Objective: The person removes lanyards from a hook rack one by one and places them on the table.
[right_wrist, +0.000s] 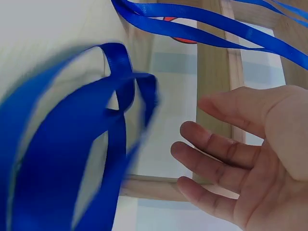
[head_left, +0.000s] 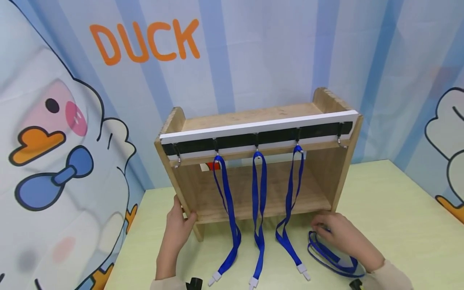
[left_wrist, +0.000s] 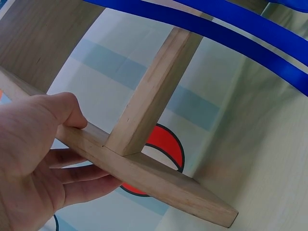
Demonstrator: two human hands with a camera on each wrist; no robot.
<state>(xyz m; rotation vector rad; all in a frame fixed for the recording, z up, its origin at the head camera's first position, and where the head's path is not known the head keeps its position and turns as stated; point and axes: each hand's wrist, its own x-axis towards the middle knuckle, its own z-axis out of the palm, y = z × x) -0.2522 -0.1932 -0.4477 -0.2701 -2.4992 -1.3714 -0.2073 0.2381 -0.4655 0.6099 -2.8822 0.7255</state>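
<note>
A wooden shelf (head_left: 250, 115) stands tilted, with a white and black strip (head_left: 235, 141) of hooks along its upper front. Three blue lanyards hang from its middle hooks: a left one (head_left: 228, 193), a central one (head_left: 264, 183) and a right one (head_left: 288, 205). My left hand (head_left: 177, 227) grips the edge of the shelf's left side panel (left_wrist: 144, 171), thumb on one face and fingers on the other. Close by the shelf's lower right corner is my right hand (head_left: 335, 229), its fingers (right_wrist: 219, 144) loosely bent around nothing. A loose blue lanyard (right_wrist: 53, 144) lies looped beside it.
The outermost hooks, a left one (head_left: 177, 162) and a right one (head_left: 339, 141), carry no lanyard. Badge clips (head_left: 215, 278) dangle low at the front, over the pale table (head_left: 391, 209). A duck-printed curtain (head_left: 272, 52) surrounds the table behind and at the sides.
</note>
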